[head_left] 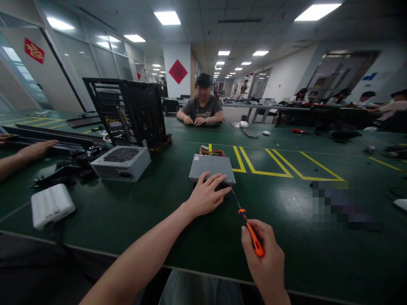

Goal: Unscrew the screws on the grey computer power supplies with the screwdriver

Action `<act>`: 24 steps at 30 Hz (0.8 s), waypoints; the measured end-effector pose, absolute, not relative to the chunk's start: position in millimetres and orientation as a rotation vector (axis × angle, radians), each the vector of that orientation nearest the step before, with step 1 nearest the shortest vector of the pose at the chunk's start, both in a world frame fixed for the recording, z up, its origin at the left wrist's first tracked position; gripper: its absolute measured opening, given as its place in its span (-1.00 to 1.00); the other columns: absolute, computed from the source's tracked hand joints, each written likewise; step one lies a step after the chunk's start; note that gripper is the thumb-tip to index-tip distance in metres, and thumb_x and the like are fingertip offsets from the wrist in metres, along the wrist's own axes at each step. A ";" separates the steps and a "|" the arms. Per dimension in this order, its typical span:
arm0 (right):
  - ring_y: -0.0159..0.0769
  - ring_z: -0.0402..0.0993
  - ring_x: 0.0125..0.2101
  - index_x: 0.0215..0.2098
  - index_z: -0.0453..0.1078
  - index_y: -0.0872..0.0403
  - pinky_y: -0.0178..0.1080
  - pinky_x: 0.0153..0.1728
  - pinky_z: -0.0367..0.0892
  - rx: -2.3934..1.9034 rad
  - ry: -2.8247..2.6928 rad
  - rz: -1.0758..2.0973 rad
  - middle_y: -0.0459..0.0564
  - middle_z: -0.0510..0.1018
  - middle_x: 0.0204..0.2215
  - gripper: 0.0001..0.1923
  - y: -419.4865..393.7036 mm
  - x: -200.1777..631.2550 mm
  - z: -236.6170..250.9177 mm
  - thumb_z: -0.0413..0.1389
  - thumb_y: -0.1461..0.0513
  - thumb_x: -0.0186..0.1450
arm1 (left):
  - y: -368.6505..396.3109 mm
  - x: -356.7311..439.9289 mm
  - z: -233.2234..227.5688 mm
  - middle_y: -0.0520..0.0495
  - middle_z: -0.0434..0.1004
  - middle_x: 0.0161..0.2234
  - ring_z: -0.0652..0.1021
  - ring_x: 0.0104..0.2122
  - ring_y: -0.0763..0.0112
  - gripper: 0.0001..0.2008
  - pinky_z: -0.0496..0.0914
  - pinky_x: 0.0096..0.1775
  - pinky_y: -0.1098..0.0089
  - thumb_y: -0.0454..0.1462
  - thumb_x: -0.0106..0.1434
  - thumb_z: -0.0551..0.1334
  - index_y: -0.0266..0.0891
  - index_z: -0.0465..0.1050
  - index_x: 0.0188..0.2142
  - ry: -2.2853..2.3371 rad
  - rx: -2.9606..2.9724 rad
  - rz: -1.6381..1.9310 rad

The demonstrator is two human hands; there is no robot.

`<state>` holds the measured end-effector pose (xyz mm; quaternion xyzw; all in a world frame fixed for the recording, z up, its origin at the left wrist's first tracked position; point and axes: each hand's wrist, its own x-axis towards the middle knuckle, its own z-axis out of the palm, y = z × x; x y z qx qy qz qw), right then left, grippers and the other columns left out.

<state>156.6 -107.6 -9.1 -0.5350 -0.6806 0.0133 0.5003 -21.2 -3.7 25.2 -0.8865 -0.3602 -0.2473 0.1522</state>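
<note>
**Two hands, a grey box and a screwdriver**

The left hand (206, 197) lies on the near edge of a flat grey metal box (212, 168) in the middle of the frame. Its fingers are spread a little and curl over the box's front side. The box is smooth on top, with a small white label in one corner. A bunch of red, yellow and orange wires (211, 150) pokes out behind it.

The right hand (263, 256), low in the frame, has its fingers wrapped tight around the orange and black handle of a thin screwdriver (246, 220). The tip points up at the box's near right corner.

Both rest over a big dark green table (286, 203) with yellow lines painted on it.

To the left sits a silver metal box with a round grille of holes (121, 163). Behind it stands an open black computer case (130, 112) with wires and parts inside. A white ribbed plastic block (51, 204) lies at the left edge.

Another person's hand (36, 149) rests on the far left. A person in a grey shirt (202, 108) sits across the table.
</note>
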 end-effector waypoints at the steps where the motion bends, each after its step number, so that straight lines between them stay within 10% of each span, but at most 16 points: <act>1: -0.41 0.38 -0.51 -0.22 0.28 0.06 -0.36 -0.47 0.31 -1.253 -1.692 -0.015 -0.10 0.40 -0.45 -0.84 -106.8 156.5 -8.5 0.03 0.19 0.23 | -3.5 -21.5 24.9 -0.15 0.16 0.17 0.19 0.15 0.20 -0.65 0.01 0.11 0.01 -0.26 0.28 0.00 -0.04 0.29 0.05 -1.033 -2.541 -0.704; 24: -0.32 0.31 -0.38 -0.27 0.36 0.06 -0.24 -0.38 0.30 -1.188 -1.913 -0.135 -0.02 0.29 -0.38 -0.86 -101.8 155.1 -9.2 0.02 0.27 0.20 | -3.2 -22.2 24.5 -0.11 0.12 0.17 0.15 0.15 0.21 -0.60 0.01 0.09 0.10 -0.30 0.24 0.06 -0.02 0.26 0.07 -1.105 -2.577 -0.707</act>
